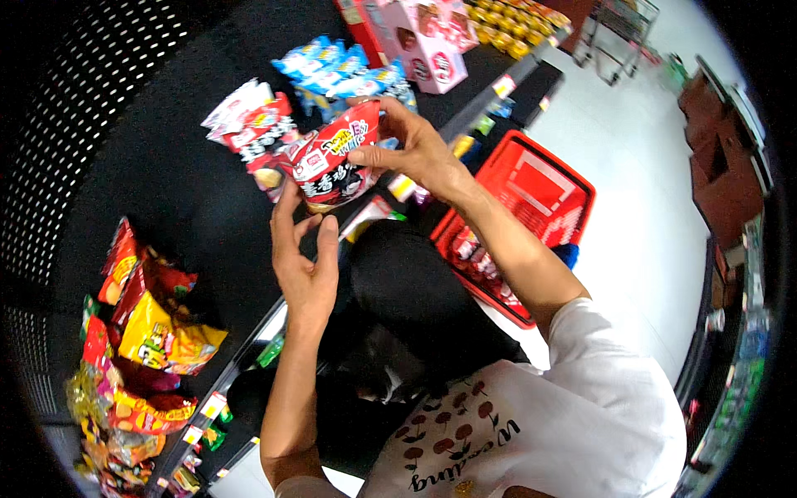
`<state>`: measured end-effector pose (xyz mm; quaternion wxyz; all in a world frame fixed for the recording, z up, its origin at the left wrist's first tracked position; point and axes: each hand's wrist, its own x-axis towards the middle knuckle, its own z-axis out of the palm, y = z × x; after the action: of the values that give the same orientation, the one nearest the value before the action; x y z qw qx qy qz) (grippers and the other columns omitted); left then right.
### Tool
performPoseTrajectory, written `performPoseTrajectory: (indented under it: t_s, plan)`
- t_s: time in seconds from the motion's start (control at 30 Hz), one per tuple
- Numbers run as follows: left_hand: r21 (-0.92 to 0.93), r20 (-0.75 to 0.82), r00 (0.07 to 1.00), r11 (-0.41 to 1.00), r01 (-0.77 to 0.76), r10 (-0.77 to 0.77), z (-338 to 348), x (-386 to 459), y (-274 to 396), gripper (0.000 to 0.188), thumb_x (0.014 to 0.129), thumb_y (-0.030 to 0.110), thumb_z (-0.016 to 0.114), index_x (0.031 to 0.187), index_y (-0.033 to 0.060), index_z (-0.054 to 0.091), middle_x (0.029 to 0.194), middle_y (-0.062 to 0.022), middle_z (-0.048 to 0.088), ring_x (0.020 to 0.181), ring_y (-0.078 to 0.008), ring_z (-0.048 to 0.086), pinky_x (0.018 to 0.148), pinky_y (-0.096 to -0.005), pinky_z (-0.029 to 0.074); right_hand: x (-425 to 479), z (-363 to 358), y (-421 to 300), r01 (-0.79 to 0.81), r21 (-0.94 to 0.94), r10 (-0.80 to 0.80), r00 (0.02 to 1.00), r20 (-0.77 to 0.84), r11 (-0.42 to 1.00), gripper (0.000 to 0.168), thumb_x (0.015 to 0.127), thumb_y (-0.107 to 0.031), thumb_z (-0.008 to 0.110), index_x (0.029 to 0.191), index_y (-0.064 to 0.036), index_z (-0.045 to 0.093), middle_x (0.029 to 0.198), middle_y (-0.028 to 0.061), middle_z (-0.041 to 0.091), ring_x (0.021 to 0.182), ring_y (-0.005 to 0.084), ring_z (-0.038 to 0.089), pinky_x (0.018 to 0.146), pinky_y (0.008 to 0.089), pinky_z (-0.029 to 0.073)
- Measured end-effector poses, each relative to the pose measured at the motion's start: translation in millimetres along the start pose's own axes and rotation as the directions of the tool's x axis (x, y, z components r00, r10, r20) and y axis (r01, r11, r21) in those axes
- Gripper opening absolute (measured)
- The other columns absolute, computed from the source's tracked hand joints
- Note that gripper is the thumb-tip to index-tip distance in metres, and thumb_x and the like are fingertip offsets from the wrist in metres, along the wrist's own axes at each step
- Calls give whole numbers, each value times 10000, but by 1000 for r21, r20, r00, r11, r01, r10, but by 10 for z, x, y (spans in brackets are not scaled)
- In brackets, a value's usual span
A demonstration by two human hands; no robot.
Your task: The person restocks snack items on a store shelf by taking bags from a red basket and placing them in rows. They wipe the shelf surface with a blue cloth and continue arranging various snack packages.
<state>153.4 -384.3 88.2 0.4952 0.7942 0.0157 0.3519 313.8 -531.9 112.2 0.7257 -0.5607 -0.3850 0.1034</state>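
A red snack bag (pixel 333 159) with white and dark print is tilted over the black shelf, near its front edge. My right hand (pixel 414 146) grips its upper right side, thumb across the front. Close under the bag's lower left corner is my left hand (pixel 305 255), fingers apart and curved upward; whether a fingertip touches the bag I cannot tell. Just behind it on the shelf stand red-and-white snack bags (pixel 252 127). Blue snack bags (pixel 348 71) stand in rows farther back.
A red plastic shopping basket (pixel 588 205) with several red packets lies right of the shelf. Pink boxes (pixel 436 50) and gold-wrapped items (pixel 514 28) stand at the back. Assorted snack bags (pixel 165 330) fill the lower left. A cart (pixel 622 25) stands on the floor beyond.
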Motion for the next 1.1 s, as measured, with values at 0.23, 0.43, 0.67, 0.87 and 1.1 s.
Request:
performPoseTrajectory:
  t_s: [0.23,0.43,0.67,0.87,1.1]
  plan:
    - [-91,298,954,996,7,20,600,-171,393,511,943,42,618,1425,-4,455,1379,-171,547,1217,-218,572,965,-347,495,-670,-880,-518,-74,-180,64,996,-60,981,497,854,-113,778,1301,-80,562,1130,6,654,1033,96,604,938,286,518]
    - [-124,381,922,992,-25,71,1077,-252,462,471,949,79,620,1397,25,485,1405,-135,542,1206,-247,590,951,-345,490,-1379,-1736,-325,-247,-230,181,944,-275,941,410,875,-95,755,1240,-58,572,1106,4,647,1047,88,567,905,267,513]
    - [-131,219,973,986,99,-68,951,-230,350,326,988,15,551,1313,-2,540,1332,-134,588,1199,-179,582,1014,-306,455,-2184,-2816,859,-424,-181,344,870,-354,887,344,914,-28,689,1235,-93,582,1101,-9,652,981,105,612,802,298,551]
    - [-40,15,979,978,205,-205,440,-332,133,268,1003,121,569,1248,14,585,1273,-136,619,1150,-197,606,959,-318,483,-2391,-3228,2080,-418,131,438,856,-276,899,364,894,71,652,1202,-110,586,1103,33,682,954,149,660,775,302,562]
    - [-3,-47,943,945,328,-328,96,-584,-141,320,1021,175,554,1308,34,561,1255,-130,636,1083,-178,626,867,-295,513,-2413,-3301,2863,-542,-138,474,812,-341,829,710,880,54,655,1478,-59,290,1078,143,700,901,236,697,718,356,556]
